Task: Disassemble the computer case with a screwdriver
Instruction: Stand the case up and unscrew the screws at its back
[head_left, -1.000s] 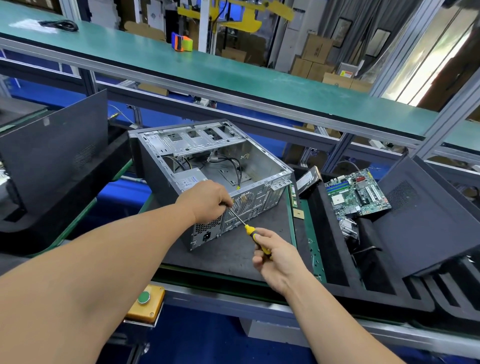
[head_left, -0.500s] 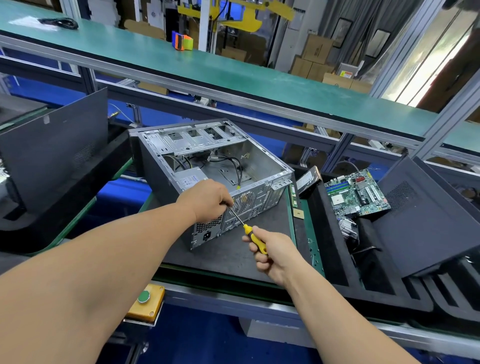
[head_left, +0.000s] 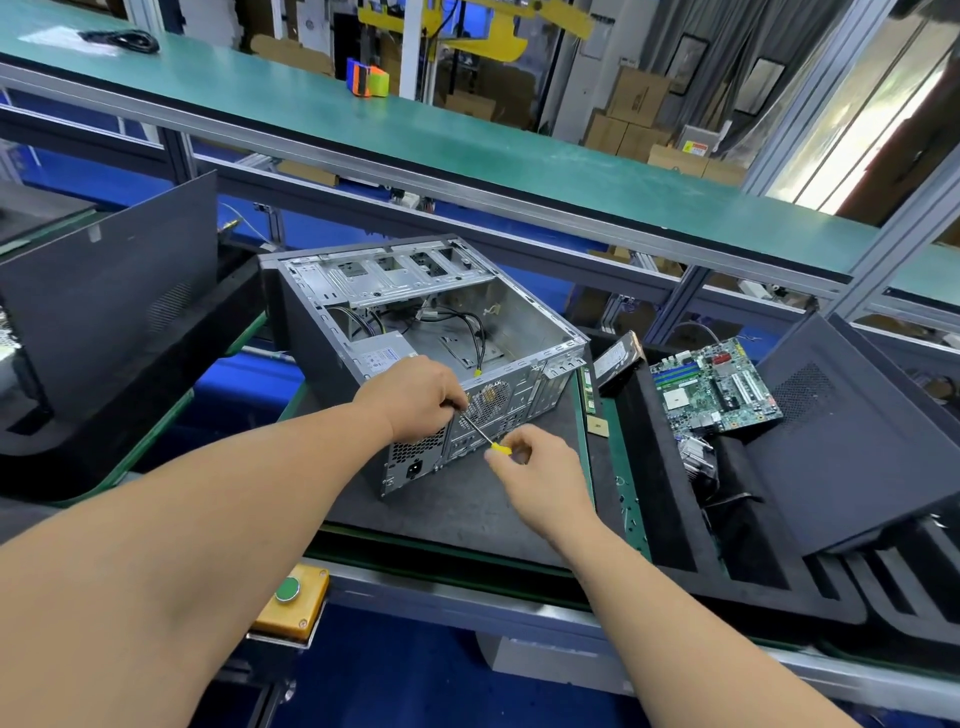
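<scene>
An open grey computer case (head_left: 519, 332) lies on its side on a dark mat, its rear panel facing me. A power supply (head_left: 382, 358) and black cables sit inside. My right hand (head_left: 535, 467) grips the yellow handle of a screwdriver (head_left: 500, 448), whose shaft slants up-left to the rear panel. My left hand (head_left: 421, 397) rests on the case's near top edge and pinches the shaft close to its tip. The tip itself is hidden behind my left fingers.
A green motherboard (head_left: 717, 389) and a drive (head_left: 618, 358) lie in black foam trays to the right, beside a dark side panel (head_left: 857, 441). Another dark panel (head_left: 104, 291) leans at the left. A yellow box with a green button (head_left: 288, 597) hangs below the bench edge.
My right hand has moved up and left along the screwdriver toward the case, so less of the yellow handle shows. My left hand stays at the rear panel.
</scene>
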